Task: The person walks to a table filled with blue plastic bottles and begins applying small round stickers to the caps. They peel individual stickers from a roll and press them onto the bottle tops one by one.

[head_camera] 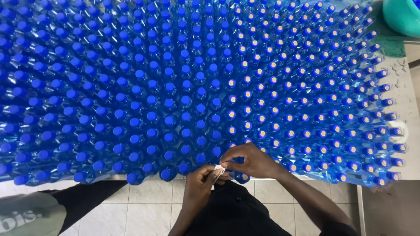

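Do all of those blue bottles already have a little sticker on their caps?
No: only the blue bottles on the right side show small round stickers on their caps, while the caps on the left side are plain blue.

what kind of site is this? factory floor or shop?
Likely a small bottling or packing workshop. Hundreds of identical blue-capped clear plastic bottles pack a white table, many caps on the right carry small round stickers, and both hands pinch a small white sticker strip.

Bottles (175, 87) packed tight; room only above caps.
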